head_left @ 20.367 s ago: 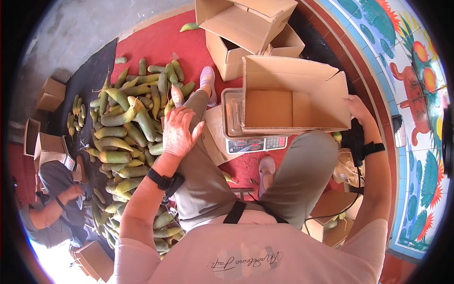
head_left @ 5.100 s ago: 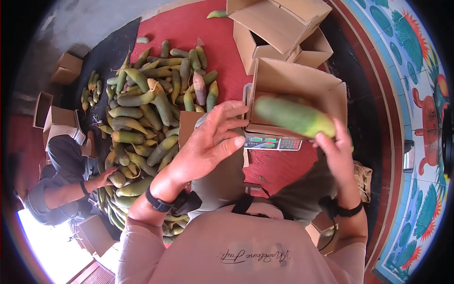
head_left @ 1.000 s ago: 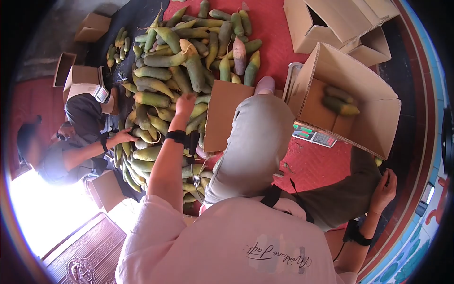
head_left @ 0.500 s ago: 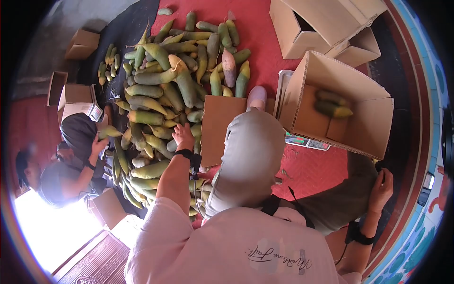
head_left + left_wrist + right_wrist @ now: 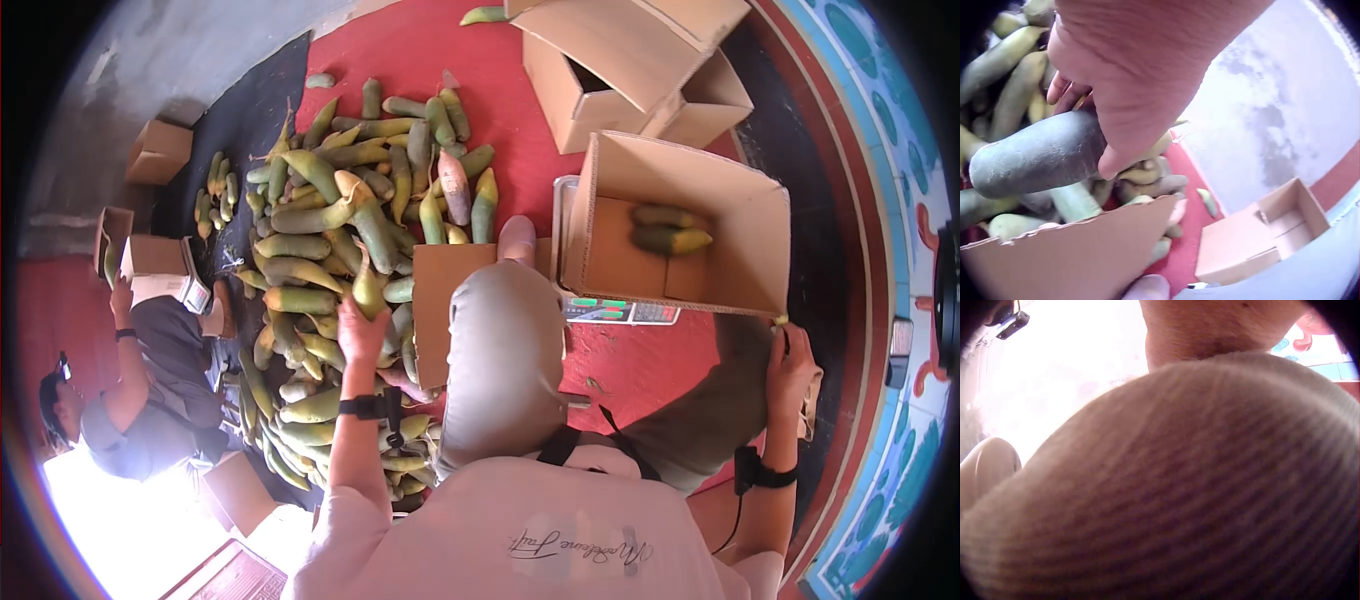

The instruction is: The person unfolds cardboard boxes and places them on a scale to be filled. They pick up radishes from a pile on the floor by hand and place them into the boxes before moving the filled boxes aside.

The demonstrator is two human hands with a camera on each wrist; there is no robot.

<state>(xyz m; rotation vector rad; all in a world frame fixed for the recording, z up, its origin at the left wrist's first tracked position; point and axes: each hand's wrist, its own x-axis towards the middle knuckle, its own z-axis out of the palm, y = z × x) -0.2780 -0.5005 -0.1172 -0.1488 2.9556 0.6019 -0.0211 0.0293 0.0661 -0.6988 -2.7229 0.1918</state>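
My left hand point(image 5: 362, 332) grips a green radish point(image 5: 368, 290) over the near side of a big radish pile point(image 5: 300, 246). In the left wrist view this thick, dull green radish point(image 5: 1038, 156) sticks out from under the palm, thumb on one side and fingers on the other. My right hand point(image 5: 793, 362) rests at my right knee, fingers loosely bent, below the near right corner of an upright cardboard box point(image 5: 735, 220). Two radishes point(image 5: 672, 240) lie inside that box, which stands on a digital scale point(image 5: 625, 312). In the right wrist view the trouser knee hides the fingers.
A flat cardboard piece point(image 5: 440, 320) lies between the pile and my left leg. More cardboard boxes point(image 5: 600, 60) are stacked behind the scale. At the left another person point(image 5: 140, 420) sits beside a smaller scale, holding a radish near a small box point(image 5: 115, 240).
My left hand, reaching into the pile half a second ago, now holds a radish. My right hand stays by the knee. The other person's arm has moved toward the small box with a radish.
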